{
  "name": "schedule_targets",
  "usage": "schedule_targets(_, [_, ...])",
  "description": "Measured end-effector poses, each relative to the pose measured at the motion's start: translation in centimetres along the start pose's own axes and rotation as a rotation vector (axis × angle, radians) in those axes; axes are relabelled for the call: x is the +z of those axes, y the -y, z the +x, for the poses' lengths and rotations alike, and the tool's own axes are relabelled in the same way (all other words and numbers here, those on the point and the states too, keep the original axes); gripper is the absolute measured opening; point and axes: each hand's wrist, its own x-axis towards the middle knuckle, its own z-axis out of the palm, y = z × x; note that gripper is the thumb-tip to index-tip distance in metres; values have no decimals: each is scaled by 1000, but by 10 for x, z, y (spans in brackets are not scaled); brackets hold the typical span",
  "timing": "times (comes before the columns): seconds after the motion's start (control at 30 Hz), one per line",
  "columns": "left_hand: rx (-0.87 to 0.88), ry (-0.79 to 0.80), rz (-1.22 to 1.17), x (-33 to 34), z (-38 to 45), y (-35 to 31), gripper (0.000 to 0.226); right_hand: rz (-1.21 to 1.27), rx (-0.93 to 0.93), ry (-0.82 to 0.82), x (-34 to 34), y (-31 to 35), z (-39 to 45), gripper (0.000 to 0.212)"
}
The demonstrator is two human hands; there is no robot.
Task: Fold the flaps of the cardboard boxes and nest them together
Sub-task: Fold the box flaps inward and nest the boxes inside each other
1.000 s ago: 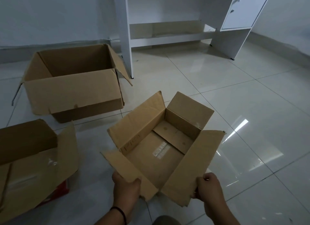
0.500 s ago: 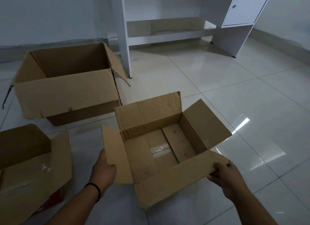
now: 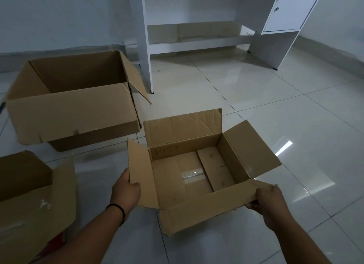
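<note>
A small open cardboard box (image 3: 189,177) sits on the tiled floor in front of me, its four flaps spread outward and tape showing on its bottom. My left hand (image 3: 125,190) grips the box's left flap. My right hand (image 3: 266,199) holds the right end of the near flap. A large open box (image 3: 72,114) stands at the back left, its near flap folded down outside. A third, medium box (image 3: 35,200) lies at the lower left, partly cut off by the frame edge.
A white desk (image 3: 144,47) with a low shelf and a cabinet door stands against the back wall, one leg close to the large box. Glossy white floor tiles (image 3: 295,125) stretch to the right.
The small box has turned from a diagonal to square with me. My left hand shifted from the near corner to the left flap, my right hand to the near flap's right end.
</note>
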Motion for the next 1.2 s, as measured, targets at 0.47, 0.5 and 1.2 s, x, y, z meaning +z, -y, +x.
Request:
schedule_targets(0.47, [129,-166,324,-62,-27,-30,57,-459,-593,-319,29,31,-77,36])
schedule_targets(0.5, [168,-178,351,-74,-34,-30,52,-493,-647,-263,37,33,-89,28])
schedule_targets(1.2, [-217,-664,266,-393,-145,111,54,-955,-1097,378,264,26,-273,33])
